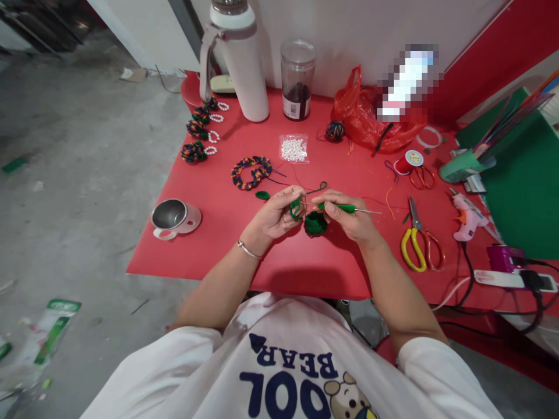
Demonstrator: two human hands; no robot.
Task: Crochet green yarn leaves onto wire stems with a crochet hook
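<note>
My left hand pinches a small green crochet piece between thumb and fingers. In my right hand is a crochet hook with a green handle, its tip pointing left to the green piece. Just below, between both hands, lies a ball of dark green yarn. A small green crocheted leaf rests on the table left of my left hand. Beyond it a multicoloured crocheted strip lies curled. Whether the hook tip sits inside a loop is too small to tell.
Yellow-and-red-handled scissors, a pink glue gun and a power strip lie to the right. A metal-lined mug stands left. Behind are a bag of white beads, a tall bottle, a jar and a red plastic bag.
</note>
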